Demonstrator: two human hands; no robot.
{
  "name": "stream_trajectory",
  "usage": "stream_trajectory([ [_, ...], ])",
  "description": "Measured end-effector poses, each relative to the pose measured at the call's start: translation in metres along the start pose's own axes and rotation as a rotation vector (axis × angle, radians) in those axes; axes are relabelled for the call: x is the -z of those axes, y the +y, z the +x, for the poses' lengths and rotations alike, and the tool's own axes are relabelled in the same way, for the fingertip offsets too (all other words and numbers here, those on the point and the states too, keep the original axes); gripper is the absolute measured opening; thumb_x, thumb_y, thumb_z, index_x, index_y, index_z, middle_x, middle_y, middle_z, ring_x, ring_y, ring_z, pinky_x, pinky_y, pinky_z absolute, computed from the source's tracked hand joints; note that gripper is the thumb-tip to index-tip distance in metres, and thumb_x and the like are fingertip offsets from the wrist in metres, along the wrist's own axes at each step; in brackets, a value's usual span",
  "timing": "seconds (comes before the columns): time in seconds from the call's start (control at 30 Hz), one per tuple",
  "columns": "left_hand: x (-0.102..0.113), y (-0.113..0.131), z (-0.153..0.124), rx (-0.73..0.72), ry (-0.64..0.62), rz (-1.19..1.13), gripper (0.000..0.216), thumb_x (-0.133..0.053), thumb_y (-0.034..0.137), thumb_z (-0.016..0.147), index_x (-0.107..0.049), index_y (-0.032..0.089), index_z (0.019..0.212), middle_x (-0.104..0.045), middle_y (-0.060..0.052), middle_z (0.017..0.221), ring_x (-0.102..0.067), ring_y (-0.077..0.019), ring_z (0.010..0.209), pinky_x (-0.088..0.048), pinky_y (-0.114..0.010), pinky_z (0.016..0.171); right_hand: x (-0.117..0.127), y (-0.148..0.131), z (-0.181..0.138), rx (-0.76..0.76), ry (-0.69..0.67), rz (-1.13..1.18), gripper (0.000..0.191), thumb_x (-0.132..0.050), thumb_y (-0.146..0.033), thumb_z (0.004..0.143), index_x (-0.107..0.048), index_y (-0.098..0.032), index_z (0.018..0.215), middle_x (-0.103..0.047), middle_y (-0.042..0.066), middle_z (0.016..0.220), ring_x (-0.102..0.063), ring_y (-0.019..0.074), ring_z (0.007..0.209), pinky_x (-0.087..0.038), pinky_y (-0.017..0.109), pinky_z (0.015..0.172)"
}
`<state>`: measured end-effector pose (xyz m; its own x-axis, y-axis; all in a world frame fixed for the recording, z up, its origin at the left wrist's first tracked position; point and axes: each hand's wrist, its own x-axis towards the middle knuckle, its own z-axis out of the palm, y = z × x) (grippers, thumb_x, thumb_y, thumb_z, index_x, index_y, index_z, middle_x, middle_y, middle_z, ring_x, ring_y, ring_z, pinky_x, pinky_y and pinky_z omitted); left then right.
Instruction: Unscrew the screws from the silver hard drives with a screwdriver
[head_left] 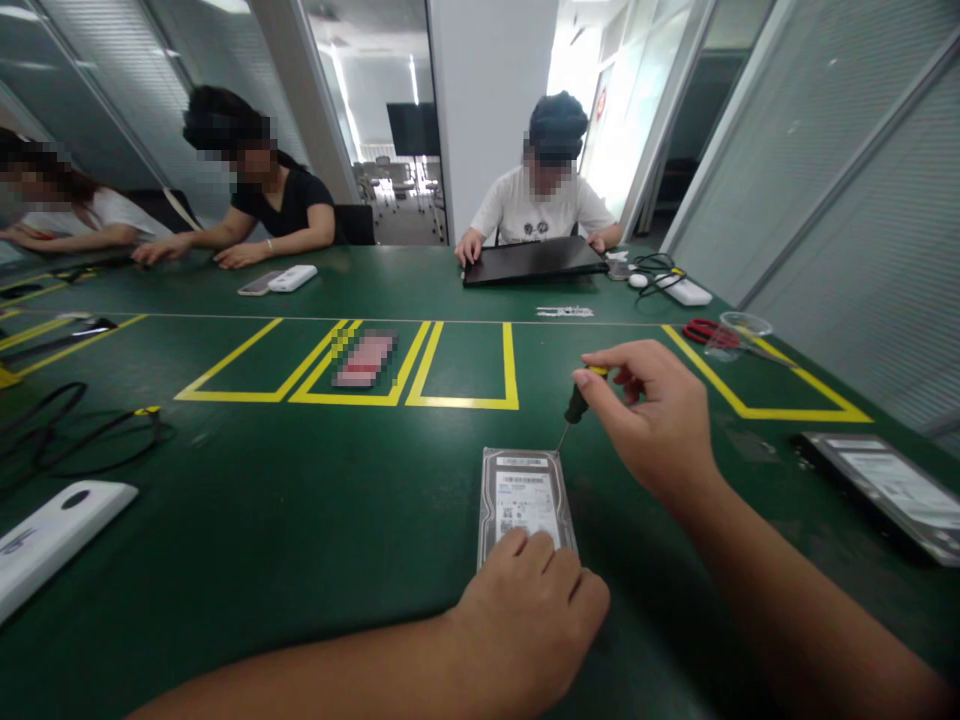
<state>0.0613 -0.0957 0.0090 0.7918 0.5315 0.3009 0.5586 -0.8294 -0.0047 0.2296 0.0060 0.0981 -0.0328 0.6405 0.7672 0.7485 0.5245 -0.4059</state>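
A hard drive lies label-up on the green table in front of me. My left hand is closed over its near end, gripping it and hiding that part. In my right hand is a small screwdriver with a dark handle and a yellow cap, pinched between thumb and fingers. The screwdriver leans slightly, its thin shaft pointing down to the far right corner of the hard drive, where the tip seems to touch. Whether a screw sits under the tip is too small to tell.
A second hard drive lies at the right. Red-handled scissors rest beside a clear round lid. At left are a white power bank and a black cable. Across the table, a person holds a black panel; other people sit further left.
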Motion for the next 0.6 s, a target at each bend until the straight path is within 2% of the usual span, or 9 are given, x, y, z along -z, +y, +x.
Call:
stream_trajectory([
  [0.23,-0.0010,0.0004,-0.0006,-0.001,0.015,0.006,0.010,-0.052,0.027,0.092,-0.053,0.017,0.096,-0.056,-0.005,0.082,-0.053,-0.0237,0.076,-0.041,-0.038,0.067,-0.0023,0.0003,-0.0026,-0.027,0.006,0.034,0.017,-0.056,-0.026,0.091,-0.071,-0.021,0.099,-0.071,0.004,0.094,-0.062,0.0177,0.076,-0.047,0.033,0.066],
  [0.37,-0.0014,0.0012,-0.0014,0.002,0.015,0.002,0.011,-0.052,0.028,0.092,-0.052,0.017,0.094,-0.056,-0.005,0.083,-0.053,-0.0237,0.076,-0.042,-0.039,0.068,-0.0021,0.0015,-0.0028,-0.041,0.007,0.004,0.013,-0.062,-0.026,0.088,-0.070,-0.021,0.097,-0.070,0.003,0.090,-0.059,0.0155,0.069,-0.045,0.031,0.064],
  [0.6,-0.0002,-0.0002,0.0000,-0.001,0.010,0.007,0.011,-0.053,0.029,0.092,-0.050,0.018,0.092,-0.055,-0.004,0.083,-0.053,-0.0239,0.075,-0.042,-0.039,0.065,-0.0025,0.0007,-0.0011,-0.039,0.018,-0.001,0.013,-0.069,-0.032,0.085,-0.069,-0.019,0.090,-0.066,0.004,0.089,-0.057,0.0163,0.073,-0.044,0.031,0.062],
])
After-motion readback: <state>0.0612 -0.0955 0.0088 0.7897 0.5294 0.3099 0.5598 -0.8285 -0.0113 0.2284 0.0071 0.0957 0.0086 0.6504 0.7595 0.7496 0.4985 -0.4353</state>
